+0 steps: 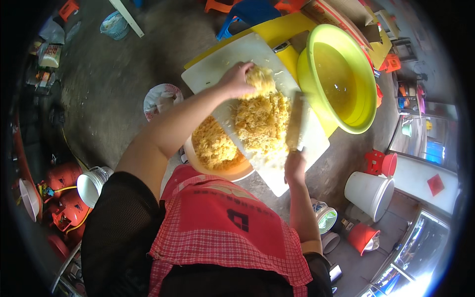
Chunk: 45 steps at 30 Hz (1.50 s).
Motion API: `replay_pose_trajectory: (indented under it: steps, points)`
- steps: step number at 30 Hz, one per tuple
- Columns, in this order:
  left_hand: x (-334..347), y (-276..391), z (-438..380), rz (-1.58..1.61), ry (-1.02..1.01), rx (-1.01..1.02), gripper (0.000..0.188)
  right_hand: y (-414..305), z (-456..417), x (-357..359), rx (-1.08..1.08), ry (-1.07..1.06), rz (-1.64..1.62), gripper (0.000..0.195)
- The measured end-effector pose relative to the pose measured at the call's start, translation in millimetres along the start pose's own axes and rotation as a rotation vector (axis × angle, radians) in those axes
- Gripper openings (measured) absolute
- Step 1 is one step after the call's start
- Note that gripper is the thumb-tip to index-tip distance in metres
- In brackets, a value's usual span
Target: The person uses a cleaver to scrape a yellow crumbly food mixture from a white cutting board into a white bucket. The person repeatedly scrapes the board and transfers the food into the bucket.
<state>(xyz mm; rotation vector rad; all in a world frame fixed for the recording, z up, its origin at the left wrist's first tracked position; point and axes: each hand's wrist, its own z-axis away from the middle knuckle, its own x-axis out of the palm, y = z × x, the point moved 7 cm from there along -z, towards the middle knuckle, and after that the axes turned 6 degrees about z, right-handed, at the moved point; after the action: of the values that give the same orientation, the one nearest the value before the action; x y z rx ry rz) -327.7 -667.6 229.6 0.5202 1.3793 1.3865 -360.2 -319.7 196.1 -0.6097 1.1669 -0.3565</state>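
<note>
A white cutting board (207, 68) lies slantwise before me, with a heap of shredded yellow vegetable (261, 122) along its middle. My left hand (237, 81) grips a clump of the same shreds (261, 80) at the heap's far end; motion blurs the clump. In my right hand (295, 167) is the handle of a cleaver. Its broad blade (295, 120) is upright or tilted along the heap's right side, also blurred, so I cannot tell whether it touches the board. Below the board's left edge, a round basin (243, 169) holds more chopped shreds (215, 144).
A yellow-green tub (365, 111) of cloudy yellowish liquid stands right of the board. Left of the basin is a lined bin (163, 96). A blue stool (256, 13) stands beyond; white bucket (369, 193) and red bucket (362, 237) are at right, gas cylinders (70, 208) at left.
</note>
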Motion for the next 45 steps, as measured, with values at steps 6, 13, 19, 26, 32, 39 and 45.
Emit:
replay_pose_trajectory:
  steps: [6,13,19,26,32,39,45]
  points:
    - [77,5,53,-0.434,-0.091,0.410,0.070,-100,27,-42,-0.035,-0.190,0.054,0.014]
    - [44,-14,82,-0.110,0.054,0.394,0.054,-65,-5,39,-0.184,-0.278,0.646,0.023]
    - [4,-101,139,0.026,0.140,0.346,0.034,-133,34,-46,-0.338,-0.166,-0.027,0.025]
    - [-10,-152,204,0.075,0.217,0.153,0.026,-115,-7,21,-0.287,-0.348,0.459,0.023]
    - [2,-185,230,0.074,0.115,0.121,0.024,-93,4,26,-0.341,-0.148,0.128,0.028]
    - [10,-198,239,0.076,0.085,0.008,0.022,-161,15,-16,-0.206,-0.270,0.359,0.025]
    - [13,-193,228,0.081,0.030,0.005,0.020,-87,-21,45,-0.272,-0.342,0.531,0.025]
